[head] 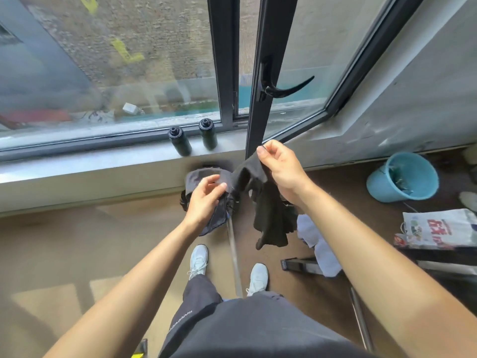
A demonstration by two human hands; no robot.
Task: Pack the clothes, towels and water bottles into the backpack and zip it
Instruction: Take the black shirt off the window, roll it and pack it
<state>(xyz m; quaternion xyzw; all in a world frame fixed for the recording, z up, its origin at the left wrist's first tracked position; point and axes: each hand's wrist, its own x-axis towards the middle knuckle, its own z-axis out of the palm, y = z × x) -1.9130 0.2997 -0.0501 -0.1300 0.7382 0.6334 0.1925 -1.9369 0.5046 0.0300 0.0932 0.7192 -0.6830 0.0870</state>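
As bottles (180,141) line the sill (103,161), a sash (273,34) juts in.

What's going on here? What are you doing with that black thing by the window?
A person is packing a bag by the window. Their right hand pinches a black piece of clothing, which hangs just beside the backpack, while the left hand grips the bag's opening. Two black water bottles stand on the windowsill, not yet packed. A pale blue towel lies on the floor.
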